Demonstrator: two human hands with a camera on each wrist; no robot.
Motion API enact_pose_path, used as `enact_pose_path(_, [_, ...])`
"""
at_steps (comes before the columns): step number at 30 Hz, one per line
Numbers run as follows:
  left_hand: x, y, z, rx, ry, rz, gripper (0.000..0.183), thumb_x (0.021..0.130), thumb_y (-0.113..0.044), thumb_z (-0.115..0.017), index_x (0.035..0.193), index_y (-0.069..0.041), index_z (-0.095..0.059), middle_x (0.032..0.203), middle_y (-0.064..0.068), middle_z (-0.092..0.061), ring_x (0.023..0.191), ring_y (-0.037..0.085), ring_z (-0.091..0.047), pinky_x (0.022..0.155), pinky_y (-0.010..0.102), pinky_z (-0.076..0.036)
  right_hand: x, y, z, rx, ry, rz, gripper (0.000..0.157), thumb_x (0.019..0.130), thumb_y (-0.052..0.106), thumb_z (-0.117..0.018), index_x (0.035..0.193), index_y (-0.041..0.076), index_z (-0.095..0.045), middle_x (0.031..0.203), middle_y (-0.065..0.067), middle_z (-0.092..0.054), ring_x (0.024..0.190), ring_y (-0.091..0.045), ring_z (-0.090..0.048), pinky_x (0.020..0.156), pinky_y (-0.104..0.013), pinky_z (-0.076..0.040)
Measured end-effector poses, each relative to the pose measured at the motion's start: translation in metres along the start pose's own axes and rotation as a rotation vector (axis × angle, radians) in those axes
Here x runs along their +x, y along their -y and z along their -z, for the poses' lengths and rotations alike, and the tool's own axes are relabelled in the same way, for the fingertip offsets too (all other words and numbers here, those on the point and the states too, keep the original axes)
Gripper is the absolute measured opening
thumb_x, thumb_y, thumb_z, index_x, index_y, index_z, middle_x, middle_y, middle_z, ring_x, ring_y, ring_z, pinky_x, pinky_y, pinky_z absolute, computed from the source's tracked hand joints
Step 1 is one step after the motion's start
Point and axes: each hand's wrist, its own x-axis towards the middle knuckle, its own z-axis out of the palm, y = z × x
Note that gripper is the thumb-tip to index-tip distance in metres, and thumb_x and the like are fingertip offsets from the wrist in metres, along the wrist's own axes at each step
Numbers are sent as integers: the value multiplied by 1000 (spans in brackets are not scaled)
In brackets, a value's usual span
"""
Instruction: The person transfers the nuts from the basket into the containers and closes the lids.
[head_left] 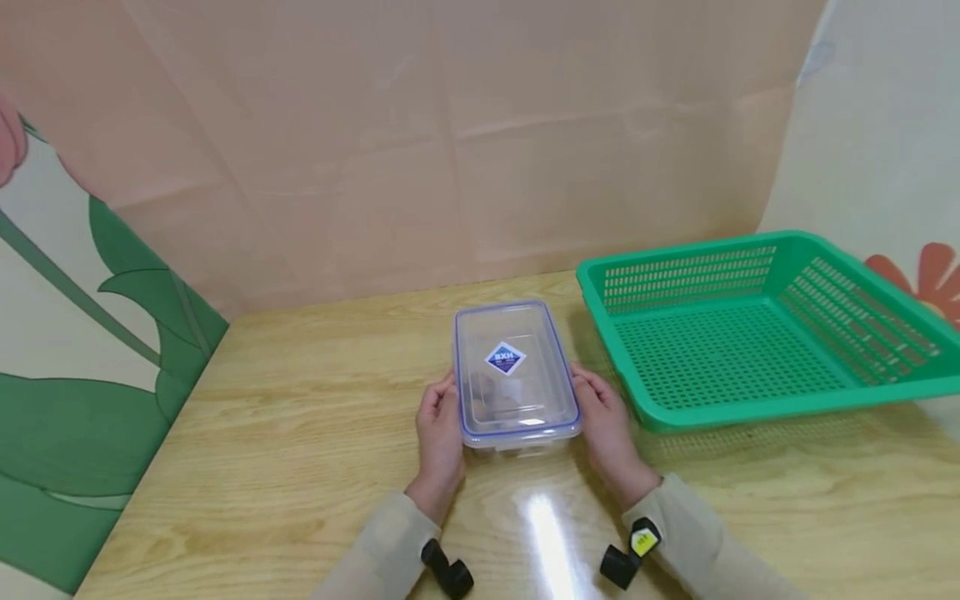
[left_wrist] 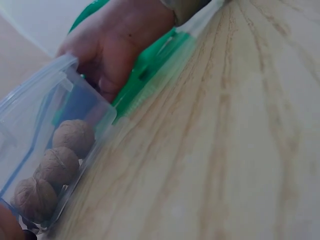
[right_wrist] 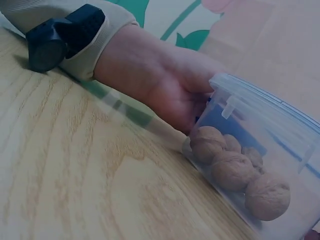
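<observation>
A clear plastic food container (head_left: 517, 392) with a blue-edged lid and a diamond-shaped label stands on the wooden table. Through its walls, several walnuts (right_wrist: 232, 171) show on the bottom; the left wrist view also shows walnuts (left_wrist: 57, 165). My left hand (head_left: 441, 425) grips the container's left side, thumb near the lid's edge. On the opposite side my right hand (head_left: 606, 429) holds it the same way. The fingers are partly hidden by the container's sides.
A green plastic basket (head_left: 735, 354) with perforated walls stands close to the right of the container. Behind the wooden table (head_left: 300, 467) hangs a pinkish-beige sheet (head_left: 375, 150). A black wrist camera (head_left: 447, 571) is on the left sleeve, another (head_left: 621, 567) on the right.
</observation>
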Motion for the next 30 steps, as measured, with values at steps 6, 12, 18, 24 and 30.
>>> enact_pose_path(6, [1,-1,1,-17,-22,-19,18,90,-5,-53,101,7,-62,129,15,-55,124,26,-48,102,31,-43,1,4,2,-15,32,-27,41,97,18,-42,133,-2,-45,138,-18,-45,114,-16,-48,83,-10,-46])
enact_pose_path(12, [2,-8,4,84,-35,-31,26,90,0,-54,114,0,-63,138,13,-48,130,24,-42,106,32,-37,-2,13,2,-55,6,-81,42,96,16,-44,134,-2,-43,132,-20,-46,103,-11,-47,78,-9,-44])
enact_pose_path(18, [2,-12,4,102,-29,-1,34,89,2,-53,122,-4,-59,143,11,-41,131,25,-40,104,31,-38,-5,17,-1,-2,-64,-83,44,95,10,-45,136,-2,-38,129,-17,-43,105,-13,-41,82,-12,-40])
enact_pose_path(24, [3,-13,2,32,-22,-20,37,87,6,-54,123,0,-57,141,18,-42,126,27,-46,98,25,-43,-6,13,-4,8,-109,-27,40,95,10,-46,133,-1,-44,126,-15,-48,103,-13,-44,79,-11,-43])
enact_pose_path(30, [3,-13,1,60,-35,50,41,90,2,-51,131,-2,-50,136,17,-48,124,25,-48,96,25,-45,-4,10,-4,-8,-78,-17,40,96,12,-45,134,-1,-44,130,-17,-49,110,-17,-46,77,-7,-44])
